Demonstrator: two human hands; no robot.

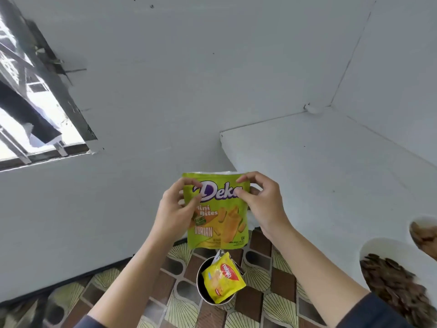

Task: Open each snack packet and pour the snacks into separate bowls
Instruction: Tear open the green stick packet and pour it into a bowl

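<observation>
A green Deka Mini Bites packet (218, 223) hangs upright in mid-air in the middle of the view. My left hand (176, 209) pinches its upper left edge. My right hand (262, 207) pinches its upper right edge. Below the packet, a round container (201, 290) stands on the patterned floor, and a yellow snack packet (223, 278) sticks out of it. At the right, a white bowl (378, 247) holds dark brown snacks (392, 282). A second white bowl (425, 221) with lighter brown snacks shows at the right edge.
A white counter (319, 176) runs from the middle to the right, and both bowls stand on it. White walls fill the upper view. A window (30, 110) is at the upper left. The tiled floor (151, 290) lies below.
</observation>
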